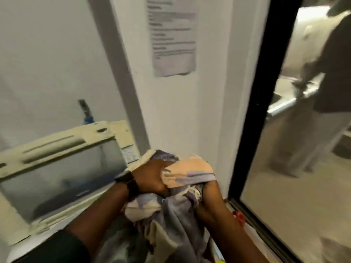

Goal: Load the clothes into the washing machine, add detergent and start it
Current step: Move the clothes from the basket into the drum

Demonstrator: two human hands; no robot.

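A bundle of clothes [171,211] in purple, cream and peach hangs low in the middle of the head view. My left hand [152,177], with a black watch on the wrist, grips its top from the left. My right hand [209,194] clutches it from the right, mostly wrapped in cloth. The washing machine's cream lid [57,168], with a grey window, stands raised at the left, just beside the bundle. The drum opening is hidden below my arms. No detergent is visible.
A white wall with a printed paper notice [172,35] rises right behind the bundle. A black door frame [252,111] stands at the right, and another person [322,92] is beyond it by a metal counter. A small red object [239,217] lies by the frame's base.
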